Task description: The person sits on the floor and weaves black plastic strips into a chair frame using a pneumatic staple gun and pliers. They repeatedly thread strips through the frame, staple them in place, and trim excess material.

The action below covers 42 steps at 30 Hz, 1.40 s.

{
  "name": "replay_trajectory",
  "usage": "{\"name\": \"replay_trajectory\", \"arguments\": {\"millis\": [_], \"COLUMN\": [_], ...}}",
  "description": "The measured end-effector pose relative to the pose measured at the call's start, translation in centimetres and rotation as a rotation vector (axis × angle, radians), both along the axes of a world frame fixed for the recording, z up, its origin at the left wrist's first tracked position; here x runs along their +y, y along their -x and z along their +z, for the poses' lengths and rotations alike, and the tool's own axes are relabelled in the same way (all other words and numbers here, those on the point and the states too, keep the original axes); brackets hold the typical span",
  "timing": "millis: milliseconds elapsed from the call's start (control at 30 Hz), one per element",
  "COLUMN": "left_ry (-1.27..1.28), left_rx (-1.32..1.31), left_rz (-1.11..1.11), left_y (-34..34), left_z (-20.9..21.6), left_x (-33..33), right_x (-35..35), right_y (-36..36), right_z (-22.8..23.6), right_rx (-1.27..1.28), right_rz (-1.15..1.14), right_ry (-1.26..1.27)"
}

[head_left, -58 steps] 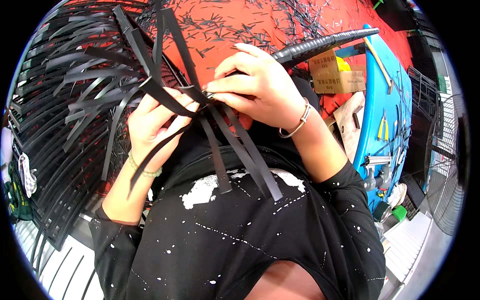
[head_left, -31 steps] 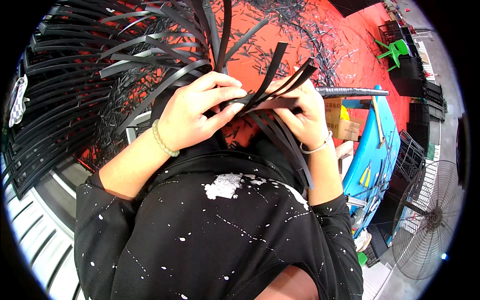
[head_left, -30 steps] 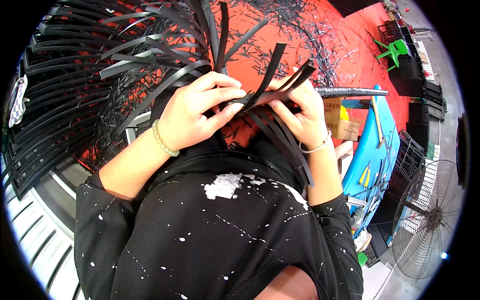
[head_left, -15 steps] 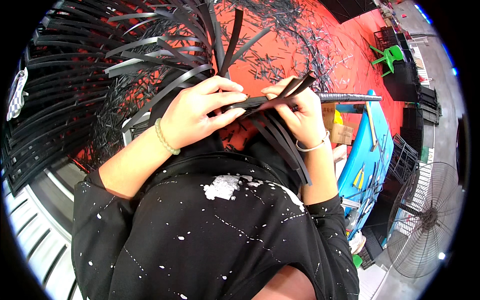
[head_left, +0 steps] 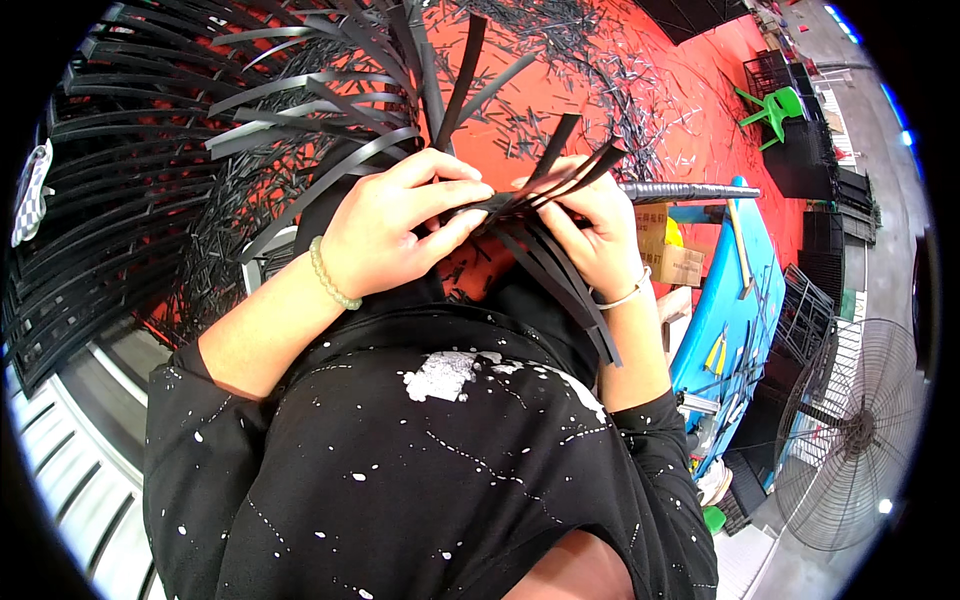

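A long bar wrapped in black strip (head_left: 690,192) runs across in front of me and tapers off to the right. My left hand (head_left: 390,220) is closed, thumb and fingers pinching a flat black strip against the bar's left part. On the other side of this spot, my right hand (head_left: 600,225) is closed around black strips where they cross the bar. Loose ends (head_left: 560,275) hang below between my wrists, and others stick up past the right fingers. More long black strips (head_left: 320,90) fan out from the work at upper left.
A red floor covering (head_left: 690,90) is littered with black offcuts. To the right are a blue table (head_left: 735,290) with a hammer and yellow-handled tool, cardboard boxes (head_left: 680,262), a green chair (head_left: 772,112) and a large fan (head_left: 855,435). Rows of black slats (head_left: 110,200) stand at left.
My right hand has moved slightly left, nearer the left hand. The strips by its fingers have shifted, and one end now points up separately. The left hand has barely moved.
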<state>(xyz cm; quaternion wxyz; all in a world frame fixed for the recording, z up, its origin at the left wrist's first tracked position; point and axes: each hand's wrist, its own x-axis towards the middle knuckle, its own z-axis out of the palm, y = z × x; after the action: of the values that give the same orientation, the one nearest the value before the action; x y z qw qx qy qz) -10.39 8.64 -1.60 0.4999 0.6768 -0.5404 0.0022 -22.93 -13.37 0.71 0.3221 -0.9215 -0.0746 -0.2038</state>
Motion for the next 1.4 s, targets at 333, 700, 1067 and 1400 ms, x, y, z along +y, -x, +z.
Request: {"name": "replay_trajectory", "arguments": {"millis": [333,700,1067,1400], "left_ry": [-0.002,-0.053,-0.027,-0.063], "left_rx": [-0.032,-0.055,-0.108,0.078], "left_rz": [0.026,-0.042,-0.071,-0.158], "left_y": [0.5,0.2,0.1,0.0], "left_z": [0.5,-0.1,-0.1,-1.7], "left_x": [-1.0,-0.9,-1.1,-1.3], "right_x": [-0.3,1.3,1.4,-8.6], "right_y": [0.2,2.4,10.8,31.3], "right_z": [0.1,0.9,2.1,-1.2], "right_rx": [-0.031,0.035,0.089,0.107], "right_rz": [0.016,-0.008,-0.109,-1.251], "right_ry": [0.019,0.175,0.043,-0.340]}}
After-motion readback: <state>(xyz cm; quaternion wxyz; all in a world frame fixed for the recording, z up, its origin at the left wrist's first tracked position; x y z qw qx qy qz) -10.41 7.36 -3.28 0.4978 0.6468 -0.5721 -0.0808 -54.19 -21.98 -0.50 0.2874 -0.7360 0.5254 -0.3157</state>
